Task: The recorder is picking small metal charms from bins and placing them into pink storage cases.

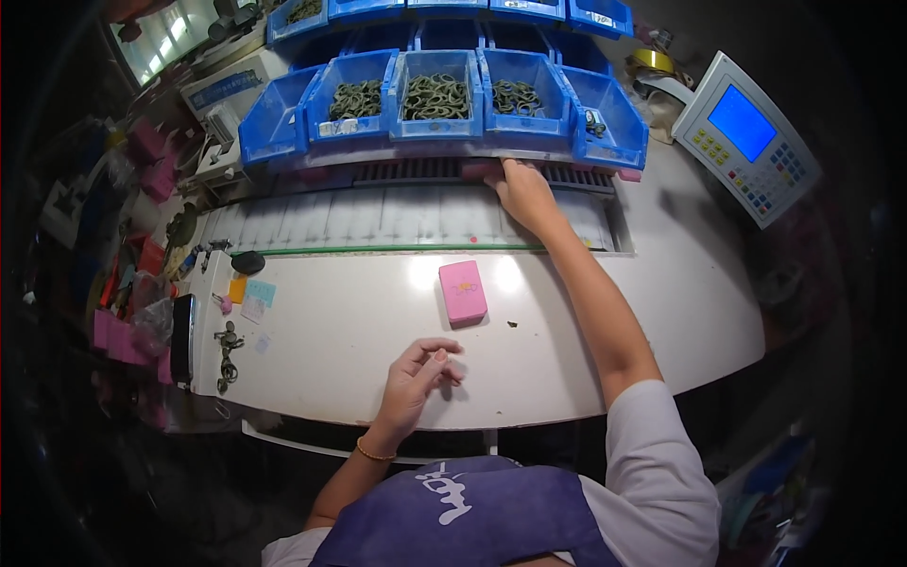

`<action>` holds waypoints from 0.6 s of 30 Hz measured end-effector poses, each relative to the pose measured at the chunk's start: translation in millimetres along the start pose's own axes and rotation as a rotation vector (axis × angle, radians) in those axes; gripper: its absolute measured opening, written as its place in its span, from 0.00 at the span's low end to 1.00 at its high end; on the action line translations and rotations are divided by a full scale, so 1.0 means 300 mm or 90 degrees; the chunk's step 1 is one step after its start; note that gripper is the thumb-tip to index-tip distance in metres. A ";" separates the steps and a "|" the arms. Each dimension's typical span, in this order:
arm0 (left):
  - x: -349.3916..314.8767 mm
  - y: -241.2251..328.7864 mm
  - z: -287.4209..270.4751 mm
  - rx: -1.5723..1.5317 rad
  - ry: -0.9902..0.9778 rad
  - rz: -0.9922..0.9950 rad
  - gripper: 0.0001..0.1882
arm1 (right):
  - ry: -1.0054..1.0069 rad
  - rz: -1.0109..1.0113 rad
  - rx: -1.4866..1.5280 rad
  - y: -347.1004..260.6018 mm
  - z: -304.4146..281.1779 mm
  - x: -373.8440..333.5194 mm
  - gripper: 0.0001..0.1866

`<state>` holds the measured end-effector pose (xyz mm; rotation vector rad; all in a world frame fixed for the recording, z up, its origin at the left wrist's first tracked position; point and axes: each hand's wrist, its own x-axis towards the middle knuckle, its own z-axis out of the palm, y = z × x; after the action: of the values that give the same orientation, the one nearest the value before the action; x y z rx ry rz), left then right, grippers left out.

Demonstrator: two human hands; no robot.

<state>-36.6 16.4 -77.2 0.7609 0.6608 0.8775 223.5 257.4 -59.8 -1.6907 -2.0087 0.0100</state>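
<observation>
Perhaps risking knocking the pink block (479, 171) askew by reaching into the tight gap beneath the blue bins (436, 129), upper centre. Stretching the right hand (526, 196) there, hiding whether pinching; curling the left hand (414, 380) loosely, with fingers parted, below the pink box (462, 295), mid-frame.

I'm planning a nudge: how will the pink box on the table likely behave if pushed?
The pink box probably keeps its shape, given its straight edges. It lies flat, so it would likely slide rather than tip. The white table looks glossy, suggesting little grip.
</observation>
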 end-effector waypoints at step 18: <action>0.237 0.100 0.039 0.902 0.258 0.420 0.19 | -0.076 -0.273 0.233 -0.412 -0.152 -0.991 0.23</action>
<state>-6.0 86.2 -60.5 2.1867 1.4653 1.1036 155.3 -58.9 -91.1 -1.0398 -2.2543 0.3149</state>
